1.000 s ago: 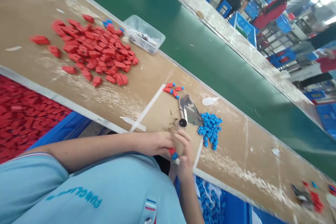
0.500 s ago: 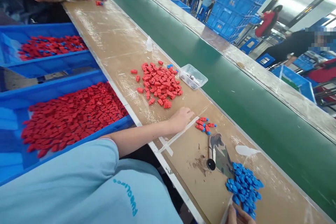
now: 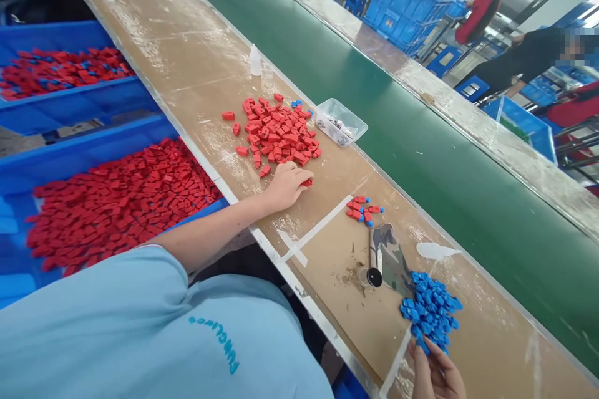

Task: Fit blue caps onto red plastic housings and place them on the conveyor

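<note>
The left hand [image 3: 286, 186] is resting on the surface [image 3: 206, 68] at the near edge of the red pile [image 3: 276, 134], its grip closing on one red piece [image 3: 307, 182]. The right hand [image 3: 435, 371] is reaching into the near side of the blue pile [image 3: 430, 310], fingers [image 3: 423, 349] loosely curled; whether they are gripping a cap I cannot tell. The camouflage tool [image 3: 386, 259] is lying between both piles.

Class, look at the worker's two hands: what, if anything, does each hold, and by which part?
The left hand pinches one red piece by its near end at the red pile's edge. The right hand touches the blue pile; whether it holds anything cannot be told.
</note>
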### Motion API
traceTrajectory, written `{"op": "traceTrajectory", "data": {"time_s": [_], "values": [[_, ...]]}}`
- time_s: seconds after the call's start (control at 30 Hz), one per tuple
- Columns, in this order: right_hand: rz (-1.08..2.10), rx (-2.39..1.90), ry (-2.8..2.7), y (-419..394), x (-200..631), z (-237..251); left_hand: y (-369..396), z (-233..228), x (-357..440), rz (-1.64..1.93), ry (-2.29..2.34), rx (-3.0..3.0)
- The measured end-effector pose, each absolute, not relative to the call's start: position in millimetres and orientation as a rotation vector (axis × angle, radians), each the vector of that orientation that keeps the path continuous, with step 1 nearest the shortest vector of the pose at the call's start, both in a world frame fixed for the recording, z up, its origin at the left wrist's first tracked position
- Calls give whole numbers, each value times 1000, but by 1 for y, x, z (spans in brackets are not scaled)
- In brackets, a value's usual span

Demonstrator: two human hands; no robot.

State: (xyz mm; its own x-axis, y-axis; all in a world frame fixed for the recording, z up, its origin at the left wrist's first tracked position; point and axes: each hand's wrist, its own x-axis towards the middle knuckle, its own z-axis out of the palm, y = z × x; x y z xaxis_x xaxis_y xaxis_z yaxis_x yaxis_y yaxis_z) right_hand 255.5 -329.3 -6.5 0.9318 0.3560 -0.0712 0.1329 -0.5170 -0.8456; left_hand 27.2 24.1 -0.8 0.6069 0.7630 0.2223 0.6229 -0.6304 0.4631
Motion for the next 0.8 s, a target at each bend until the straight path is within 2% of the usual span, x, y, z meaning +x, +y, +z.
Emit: {"op": "traceTrajectory", "data": {"time_s": [0.13,0.33,0.57,0.8], "values": [[242,-2075,-366,-311,235,12,2,0,26,778,749,2300],[251,-1943,-488,-283,220,19,-28,4,33,806,432,2193],[209,-1974,-765,-265,219,21,-50,-8,43,676,337,1998],[-95,-2138,-1266,-251,224,29,-80,-24,61,426,318,1516]]}}
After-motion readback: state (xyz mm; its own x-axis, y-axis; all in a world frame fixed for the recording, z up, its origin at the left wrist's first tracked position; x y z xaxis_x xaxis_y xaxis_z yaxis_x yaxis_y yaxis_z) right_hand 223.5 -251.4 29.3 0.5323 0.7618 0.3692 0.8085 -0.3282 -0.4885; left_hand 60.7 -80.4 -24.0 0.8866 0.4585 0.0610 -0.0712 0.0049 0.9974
